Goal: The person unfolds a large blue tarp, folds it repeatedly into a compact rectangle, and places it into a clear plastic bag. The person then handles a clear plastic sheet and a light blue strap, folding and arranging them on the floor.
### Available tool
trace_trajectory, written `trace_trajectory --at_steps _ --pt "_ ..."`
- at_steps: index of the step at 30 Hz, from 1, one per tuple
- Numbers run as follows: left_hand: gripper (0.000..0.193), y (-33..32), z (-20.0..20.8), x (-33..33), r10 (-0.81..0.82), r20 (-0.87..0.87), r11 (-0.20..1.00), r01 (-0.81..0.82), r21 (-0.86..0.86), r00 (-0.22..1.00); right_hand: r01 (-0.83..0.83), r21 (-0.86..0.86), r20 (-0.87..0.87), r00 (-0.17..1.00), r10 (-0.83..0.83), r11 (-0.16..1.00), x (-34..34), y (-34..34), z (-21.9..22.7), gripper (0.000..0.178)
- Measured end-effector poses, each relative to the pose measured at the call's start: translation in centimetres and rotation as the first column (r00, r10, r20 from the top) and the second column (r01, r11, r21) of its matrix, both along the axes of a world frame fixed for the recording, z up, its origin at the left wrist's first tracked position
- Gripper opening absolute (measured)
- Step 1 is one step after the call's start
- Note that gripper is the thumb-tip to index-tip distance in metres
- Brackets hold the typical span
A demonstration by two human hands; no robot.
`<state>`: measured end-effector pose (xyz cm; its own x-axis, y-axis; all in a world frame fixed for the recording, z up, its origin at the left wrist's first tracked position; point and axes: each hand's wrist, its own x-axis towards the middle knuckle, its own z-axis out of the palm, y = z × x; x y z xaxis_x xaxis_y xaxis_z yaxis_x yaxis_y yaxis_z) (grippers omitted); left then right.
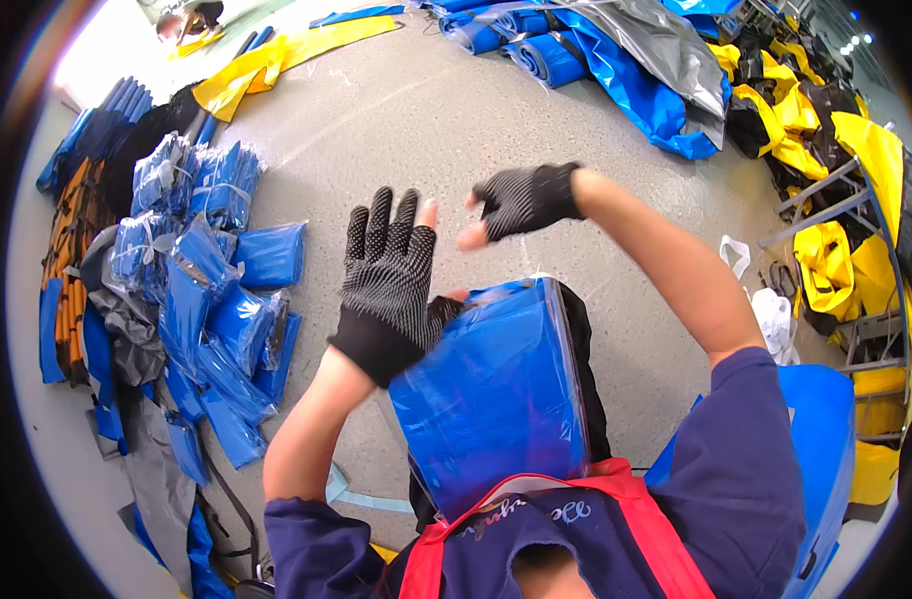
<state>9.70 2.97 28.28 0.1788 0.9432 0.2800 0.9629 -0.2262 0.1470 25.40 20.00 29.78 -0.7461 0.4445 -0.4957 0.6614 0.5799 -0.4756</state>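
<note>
A folded blue sheet in clear plastic wrap [491,394] rests on my lap, up against my body. My left hand [388,275], in a black glove with pale dots and some bare fingertips, is raised with its fingers spread. Its thumb side overlaps the package's far left corner; I cannot tell whether it touches. My right hand [521,205], gloved the same way, hovers beyond the package's far edge, palm side turned left. Its bare thumb and forefinger tips are apart and slightly blurred, with nothing visible between them.
Several wrapped blue packages [241,334] are piled on the grey floor [376,120] at left, beside orange rolls [72,255]. Blue rolls [546,60] and sheeting lie at the far side. Yellow and black material [825,265] hangs around metal frames at right.
</note>
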Motion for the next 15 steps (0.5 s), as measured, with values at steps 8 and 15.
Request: trace_trajectory --at_steps 8,15 --pt "0.081 0.6 -5.4 -2.4 0.127 0.076 0.984 -0.116 -0.135 0.989 -0.244 0.485 -0.329 0.839 0.433 0.840 1.5 -4.4 -2.0 0.026" --pt "0.029 -2.9 -4.2 -2.7 -0.043 -0.058 0.985 0.052 0.163 0.997 -0.141 0.872 -0.261 0.675 0.690 0.469 4.7 -10.0 -1.4 0.012"
